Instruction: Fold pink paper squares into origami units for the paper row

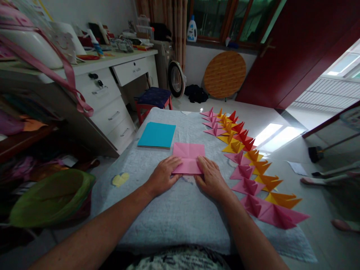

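I see the square-cornered sheet of pink paper on the table, which a pale blue-grey cloth covers. The paper lies straight in front of the person, between the two hands and partly beyond them. The left hand touches its near left corner, and the right hand touches its near right corner, so neither hand is nearer than the other.

The hands are not clenched. The fingers reach forward and lie over the paper, with the thumbs close to its near edge; whether the thumbs also pinch it from below, I cannot tell.

The paper has its far edge turned away from the person, almost level from left to right. A strip along the near side looks folded over, and the long axis of this strip runs across, from one hand to the other. For the whole sheet, I cannot say surely which side is longer. A middle crease runs away from the body.

The square stack of bright blue paper is just beside its far left corner.
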Demonstrator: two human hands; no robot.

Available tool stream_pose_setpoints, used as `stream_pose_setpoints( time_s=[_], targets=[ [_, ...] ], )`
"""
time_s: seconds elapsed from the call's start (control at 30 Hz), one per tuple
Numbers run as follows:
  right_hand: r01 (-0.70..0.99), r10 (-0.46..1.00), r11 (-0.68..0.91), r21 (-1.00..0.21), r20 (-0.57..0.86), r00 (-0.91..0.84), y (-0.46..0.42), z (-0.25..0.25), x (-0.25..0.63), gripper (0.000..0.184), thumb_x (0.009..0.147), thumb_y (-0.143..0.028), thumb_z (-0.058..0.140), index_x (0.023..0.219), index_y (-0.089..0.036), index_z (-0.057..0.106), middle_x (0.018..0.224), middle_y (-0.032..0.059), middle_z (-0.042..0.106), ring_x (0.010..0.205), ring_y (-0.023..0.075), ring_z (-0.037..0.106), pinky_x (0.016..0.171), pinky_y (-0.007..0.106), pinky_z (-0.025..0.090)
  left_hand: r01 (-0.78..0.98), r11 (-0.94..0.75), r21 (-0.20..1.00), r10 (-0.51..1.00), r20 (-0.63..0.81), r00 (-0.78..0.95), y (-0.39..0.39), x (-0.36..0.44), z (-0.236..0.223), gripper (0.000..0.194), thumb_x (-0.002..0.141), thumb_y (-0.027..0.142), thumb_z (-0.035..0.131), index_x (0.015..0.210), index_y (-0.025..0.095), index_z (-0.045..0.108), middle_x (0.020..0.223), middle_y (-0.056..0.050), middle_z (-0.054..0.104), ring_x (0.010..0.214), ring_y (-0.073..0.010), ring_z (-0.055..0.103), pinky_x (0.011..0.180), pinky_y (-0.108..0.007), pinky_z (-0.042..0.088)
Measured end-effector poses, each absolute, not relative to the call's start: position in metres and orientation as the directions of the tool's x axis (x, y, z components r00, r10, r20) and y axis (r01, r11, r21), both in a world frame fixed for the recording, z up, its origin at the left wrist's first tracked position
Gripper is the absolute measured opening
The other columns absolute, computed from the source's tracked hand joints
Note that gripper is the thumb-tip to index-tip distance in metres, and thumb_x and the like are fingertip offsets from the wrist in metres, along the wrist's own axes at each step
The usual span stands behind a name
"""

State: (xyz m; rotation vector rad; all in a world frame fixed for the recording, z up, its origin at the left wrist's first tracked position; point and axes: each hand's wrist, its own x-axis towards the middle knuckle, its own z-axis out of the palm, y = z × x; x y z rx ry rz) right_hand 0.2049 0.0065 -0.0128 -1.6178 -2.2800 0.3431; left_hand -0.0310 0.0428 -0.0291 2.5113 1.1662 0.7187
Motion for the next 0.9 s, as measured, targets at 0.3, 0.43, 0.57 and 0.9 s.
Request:
stream_pose_setpoints(
  time_s=[0.3, 0.43, 0.57, 0.9],
  targets=[
    [0.823, 0.923, 0.379, -0.424, 0.236, -0.304, 0.007, -0.016, 0.211, 0.048, 0.085, -0.021, 0.056, 0.132, -0.014, 0.058, 0.142, 0.0163, 0.058, 0.138, 0.0306, 0.046, 0.117, 0.053, 0.030, 0.502, -0.737, 0.452, 0.675, 0.511, 0.532, 0.042, -0.032, -0.033, 0.021, 0.094, 0.015, 0.055, 0.102, 0.017, 0.074, 0.114, -0.010, 0.075, 0.111, -0.0221, 0.070, 0.101, -0.040, 0.056],
    [0.775, 0.902, 0.429, -0.464, 0.270, -0.338, 0.008, -0.016, 0.212, 0.034, 0.082, -0.013, 0.055, 0.113, -0.017, 0.068, 0.129, 0.0146, 0.066, 0.124, 0.0279, 0.057, 0.110, 0.047, 0.041, 0.479, -0.744, 0.466, 0.668, 0.525, 0.527, 0.040, -0.030, -0.028, 0.017, 0.092, 0.013, 0.058, 0.097, 0.018, 0.074, 0.106, -0.009, 0.077, 0.104, -0.0220, 0.071, 0.097, -0.040, 0.057],
    [0.746, 0.904, 0.427, -0.511, 0.260, -0.340, 0.007, -0.015, 0.211, 0.018, 0.083, -0.013, 0.055, 0.094, -0.018, 0.069, 0.127, 0.0153, 0.067, 0.124, 0.0275, 0.059, 0.108, 0.045, 0.044, 0.453, -0.733, 0.508, 0.678, 0.488, 0.551, 0.036, -0.028, -0.021, 0.013, 0.092, 0.015, 0.059, 0.093, 0.018, 0.071, 0.096, -0.007, 0.076, 0.094, -0.0206, 0.071, 0.089, -0.036, 0.058],
    [0.836, 0.932, 0.355, -0.418, 0.235, -0.278, 0.002, -0.007, 0.206, 0.018, 0.085, -0.010, 0.061, 0.089, -0.020, 0.075, 0.105, 0.0100, 0.068, 0.101, 0.0253, 0.058, 0.093, 0.040, 0.048, 0.521, -0.625, 0.581, 0.767, 0.337, 0.546, 0.028, -0.024, -0.014, 0.016, 0.097, 0.028, 0.054, 0.090, 0.018, 0.064, 0.084, -0.004, 0.071, 0.079, -0.0175, 0.067, 0.075, -0.029, 0.051]
  ],
)
